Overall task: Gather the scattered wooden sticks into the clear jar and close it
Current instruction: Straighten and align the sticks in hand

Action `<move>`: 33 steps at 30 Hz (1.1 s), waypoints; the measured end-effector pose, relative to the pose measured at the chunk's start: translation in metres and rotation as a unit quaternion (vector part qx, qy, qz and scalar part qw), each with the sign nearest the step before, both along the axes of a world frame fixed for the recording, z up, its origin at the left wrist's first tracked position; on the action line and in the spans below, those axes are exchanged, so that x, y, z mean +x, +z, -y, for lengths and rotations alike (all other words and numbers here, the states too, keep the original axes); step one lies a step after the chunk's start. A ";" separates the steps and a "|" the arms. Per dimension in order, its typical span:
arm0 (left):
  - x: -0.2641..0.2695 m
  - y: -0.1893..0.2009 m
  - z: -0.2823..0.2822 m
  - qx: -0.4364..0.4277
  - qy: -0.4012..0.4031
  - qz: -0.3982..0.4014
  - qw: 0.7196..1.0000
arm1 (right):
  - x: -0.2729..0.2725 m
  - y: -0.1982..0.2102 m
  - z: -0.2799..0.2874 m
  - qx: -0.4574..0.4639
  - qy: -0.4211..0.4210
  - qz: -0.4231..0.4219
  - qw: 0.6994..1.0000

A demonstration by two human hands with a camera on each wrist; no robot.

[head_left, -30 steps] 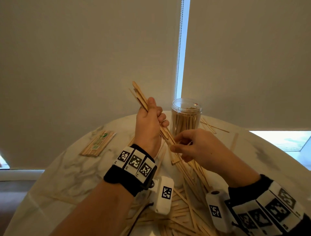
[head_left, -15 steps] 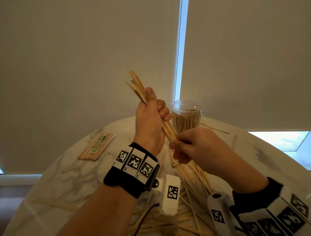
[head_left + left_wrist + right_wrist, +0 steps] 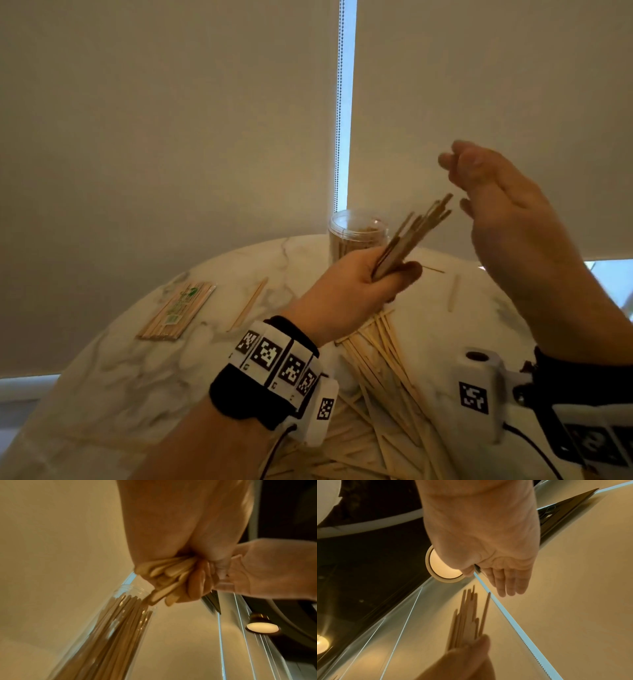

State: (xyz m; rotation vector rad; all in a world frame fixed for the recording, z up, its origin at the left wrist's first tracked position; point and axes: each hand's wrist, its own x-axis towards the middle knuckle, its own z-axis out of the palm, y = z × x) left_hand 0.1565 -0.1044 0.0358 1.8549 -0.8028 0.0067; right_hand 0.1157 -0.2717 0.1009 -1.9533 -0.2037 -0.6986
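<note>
left grip (image 3: 356, 281) clutches sticks (image 3: 411, 233), seemingly above the jar (image 3: 356, 236).

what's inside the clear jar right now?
The clear jar holds upright wooden sticks, reaching close to its open mouth; no lid is on it. In the head view the left hand and its bundle cover the jar's lower part, so the bottom is hidden.

Left hand (image 3: 359, 284) covers the lower ends of the bundle of sticks (image 3: 414, 229) in the head view. The bundle and hand hide the lower front of the clear jar (image 3: 356, 233). Loose sticks (image 3: 387, 383) at the near edge of the surface (image 3: 120, 377) run under both wrists and past the bottom border. Right hand (image 3: 507, 209) fingertips are motion-blurred.
</note>
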 end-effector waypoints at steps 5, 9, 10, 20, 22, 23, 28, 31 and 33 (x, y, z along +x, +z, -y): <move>-0.005 0.002 0.005 0.120 0.054 0.101 0.986 | -0.001 -0.013 -0.022 -0.182 0.060 -0.111 0.975; -0.001 0.005 -0.003 0.189 0.087 0.138 0.968 | 0.008 -0.015 -0.016 -0.188 0.052 -0.120 0.973; 0.000 0.004 -0.004 0.203 0.091 0.146 0.964 | 0.008 -0.015 -0.014 -0.194 0.032 -0.110 0.974; -0.004 0.003 -0.005 0.263 0.113 0.176 0.942 | 0.012 -0.040 -0.038 -0.468 -0.062 -0.127 0.873; -0.003 0.008 -0.008 0.229 0.097 0.129 0.960 | 0.013 -0.040 -0.038 -0.459 -0.075 -0.107 0.878; -0.003 0.011 -0.010 0.213 0.087 0.108 0.967 | 0.014 -0.040 -0.039 -0.454 -0.076 -0.095 0.883; -0.005 0.024 -0.027 0.185 0.069 0.075 0.978 | 0.024 -0.041 -0.029 -0.426 -0.069 -0.061 0.900; 0.002 0.035 -0.043 0.108 0.170 0.059 0.978 | 0.026 -0.030 -0.007 -0.369 -0.115 -0.049 0.921; 0.011 0.039 -0.051 -0.039 0.264 0.036 0.963 | 0.024 -0.023 0.006 -0.333 -0.137 -0.042 0.932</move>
